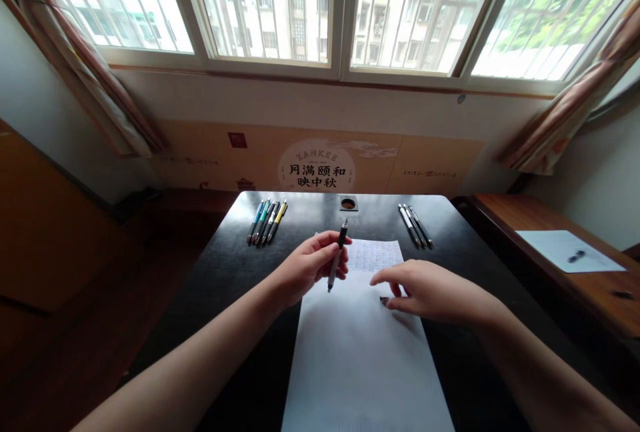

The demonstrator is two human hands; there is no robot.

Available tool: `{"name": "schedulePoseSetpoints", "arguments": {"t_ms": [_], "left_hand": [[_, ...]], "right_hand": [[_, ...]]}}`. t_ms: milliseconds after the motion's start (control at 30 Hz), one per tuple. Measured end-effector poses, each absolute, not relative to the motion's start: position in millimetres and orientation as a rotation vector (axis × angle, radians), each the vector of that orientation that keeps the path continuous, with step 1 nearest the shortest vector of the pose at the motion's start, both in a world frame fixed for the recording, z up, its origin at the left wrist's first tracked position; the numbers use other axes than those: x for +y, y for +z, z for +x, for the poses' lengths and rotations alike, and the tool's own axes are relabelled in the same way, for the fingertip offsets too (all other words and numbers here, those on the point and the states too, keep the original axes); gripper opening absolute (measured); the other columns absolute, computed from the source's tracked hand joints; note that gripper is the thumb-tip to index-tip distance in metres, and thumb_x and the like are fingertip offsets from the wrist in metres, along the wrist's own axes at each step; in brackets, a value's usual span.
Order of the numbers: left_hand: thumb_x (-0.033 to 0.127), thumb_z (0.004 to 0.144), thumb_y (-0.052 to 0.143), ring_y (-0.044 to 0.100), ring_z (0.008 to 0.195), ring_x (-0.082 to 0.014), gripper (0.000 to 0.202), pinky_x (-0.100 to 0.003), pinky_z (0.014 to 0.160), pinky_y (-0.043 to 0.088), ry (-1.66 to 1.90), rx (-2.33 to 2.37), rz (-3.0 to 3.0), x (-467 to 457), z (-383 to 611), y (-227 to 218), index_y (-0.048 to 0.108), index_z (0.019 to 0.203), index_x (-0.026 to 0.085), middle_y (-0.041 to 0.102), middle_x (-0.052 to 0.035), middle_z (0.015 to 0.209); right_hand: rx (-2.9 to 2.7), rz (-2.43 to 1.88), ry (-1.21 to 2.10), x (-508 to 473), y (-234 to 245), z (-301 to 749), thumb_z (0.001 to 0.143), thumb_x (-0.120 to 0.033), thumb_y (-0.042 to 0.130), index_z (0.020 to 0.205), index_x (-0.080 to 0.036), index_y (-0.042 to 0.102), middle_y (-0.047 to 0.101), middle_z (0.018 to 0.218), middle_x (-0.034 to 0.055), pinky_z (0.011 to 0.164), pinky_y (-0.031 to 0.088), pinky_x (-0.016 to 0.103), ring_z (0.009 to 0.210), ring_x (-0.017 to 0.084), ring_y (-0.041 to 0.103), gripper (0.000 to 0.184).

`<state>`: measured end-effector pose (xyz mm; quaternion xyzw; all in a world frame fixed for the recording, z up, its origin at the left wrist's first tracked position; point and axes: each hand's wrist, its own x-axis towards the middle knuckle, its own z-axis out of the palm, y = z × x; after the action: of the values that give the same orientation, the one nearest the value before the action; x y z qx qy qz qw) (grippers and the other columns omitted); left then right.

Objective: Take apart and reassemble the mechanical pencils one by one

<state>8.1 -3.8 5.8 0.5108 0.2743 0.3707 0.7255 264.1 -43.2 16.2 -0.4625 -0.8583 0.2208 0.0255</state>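
Observation:
My left hand (325, 259) is closed around a pen (342, 237), dark at the top and grey lower down. The pen is held above the white paper (360, 365), tilted, its thin end pointing up and away from me. To the right, my right hand (415, 289) hovers low over the paper with thumb and index finger apart. A small dark piece (384, 301) is by the thumb tip, apparently on the paper; its kind is too small to tell. The far part of the sheet carries rows of small printed or written text.
Several pens (267, 222) lie side by side at the far left of the black table (215, 305). More pens (415, 226) lie at the far right. Behind the table's far edge is a wall with windows. A wooden side table (505, 215) holds another sheet (560, 245).

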Motion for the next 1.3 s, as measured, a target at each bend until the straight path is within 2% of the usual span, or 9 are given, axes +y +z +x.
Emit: {"name": "schedulePoseSetpoints", "arguments": {"t_ms": [133, 200, 367, 567, 700, 900, 1100, 1233, 1300], "left_hand": [[0.035, 0.084, 0.077, 0.066, 0.082, -0.0175, 0.028, -0.034, 0.084, 0.051, 0.855, 0.444, 1.124, -7, 6, 12, 0.067, 0.102, 0.015, 0.067, -0.0040, 0.086], [0.035, 0.084, 0.078, 0.066, 0.086, -0.0183, 0.027, -0.034, 0.085, 0.051, 0.871, 0.428, 1.134, -8, 5, 15, 0.068, 0.100, 0.016, 0.068, -0.0048, 0.087], [0.037, 0.081, 0.080, 0.067, 0.086, -0.0195, 0.031, -0.037, 0.087, 0.052, 0.890, 0.462, 1.108, -8, 1, 20, 0.068, 0.100, 0.017, 0.069, -0.0049, 0.088], [0.035, 0.081, 0.080, 0.066, 0.082, -0.0169, 0.030, -0.037, 0.082, 0.057, 0.922, 0.454, 1.053, -5, -1, 21, 0.067, 0.102, 0.018, 0.067, -0.0028, 0.088], [0.035, 0.083, 0.079, 0.066, 0.082, -0.0164, 0.030, -0.036, 0.080, 0.058, 0.944, 0.453, 1.018, -4, -1, 19, 0.066, 0.104, 0.018, 0.067, -0.0021, 0.089], [0.036, 0.082, 0.079, 0.066, 0.080, -0.0164, 0.031, -0.036, 0.081, 0.057, 0.935, 0.467, 1.041, -4, -1, 19, 0.066, 0.104, 0.018, 0.067, -0.0024, 0.088], [0.042, 0.081, 0.078, 0.065, 0.079, -0.0163, 0.036, -0.033, 0.079, 0.052, 0.867, 0.553, 1.228, -5, 2, 15, 0.068, 0.104, 0.016, 0.068, -0.0040, 0.086], [0.042, 0.083, 0.074, 0.060, 0.072, -0.0143, 0.036, -0.027, 0.065, 0.047, 0.736, 0.644, 1.446, -8, 7, 16, 0.069, 0.105, 0.013, 0.066, -0.0045, 0.083], [0.039, 0.084, 0.072, 0.058, 0.070, -0.0137, 0.033, -0.026, 0.064, 0.047, 0.687, 0.666, 1.526, -9, 9, 15, 0.069, 0.105, 0.014, 0.065, -0.0037, 0.081]], "right_hand": [[-2.686, -1.294, 0.701, -39, 9, 257, 0.084, -0.017, 0.065, 0.094, -0.024, 0.076, 0.073, 0.089, 0.0002, 0.072, 0.042, 0.027, 0.079, 0.018, 0.064, 0.016], [-2.685, -1.240, 0.715, -39, 7, 255, 0.084, -0.015, 0.064, 0.087, -0.022, 0.075, 0.072, 0.088, 0.0014, 0.073, 0.043, 0.027, 0.080, 0.018, 0.064, 0.014], [-2.609, -1.343, 0.745, -39, 8, 256, 0.083, -0.019, 0.067, 0.098, -0.022, 0.074, 0.071, 0.088, 0.0019, 0.073, 0.045, 0.029, 0.081, 0.020, 0.063, 0.016], [-2.616, -1.399, 0.697, -39, 9, 256, 0.085, -0.020, 0.068, 0.086, -0.021, 0.072, 0.070, 0.087, 0.0026, 0.074, 0.045, 0.030, 0.082, 0.021, 0.063, 0.005], [-2.661, -1.251, 0.578, -40, 8, 254, 0.089, -0.020, 0.067, 0.092, -0.022, 0.071, 0.071, 0.097, 0.0031, 0.074, 0.046, 0.030, 0.083, 0.020, 0.064, 0.005], [-2.571, -0.893, 0.572, -48, -2, 242, 0.096, -0.023, 0.064, 0.099, -0.022, 0.068, 0.074, 0.104, 0.0044, 0.085, 0.051, 0.031, 0.095, 0.020, 0.068, 0.005], [-2.265, -0.868, 0.483, -47, 1, 247, 0.098, -0.024, 0.061, 0.105, -0.019, 0.070, 0.075, 0.091, 0.0062, 0.071, 0.057, 0.030, 0.075, 0.017, 0.070, 0.013], [-1.891, -0.821, 0.655, -45, 6, 254, 0.096, -0.025, 0.064, 0.110, -0.020, 0.073, 0.068, 0.091, 0.0061, 0.057, 0.059, 0.027, 0.069, 0.015, 0.066, 0.017], [-1.767, -0.797, 0.728, -45, 8, 255, 0.095, -0.025, 0.065, 0.110, -0.020, 0.074, 0.066, 0.092, 0.0064, 0.053, 0.059, 0.027, 0.068, 0.015, 0.066, 0.018]]}}
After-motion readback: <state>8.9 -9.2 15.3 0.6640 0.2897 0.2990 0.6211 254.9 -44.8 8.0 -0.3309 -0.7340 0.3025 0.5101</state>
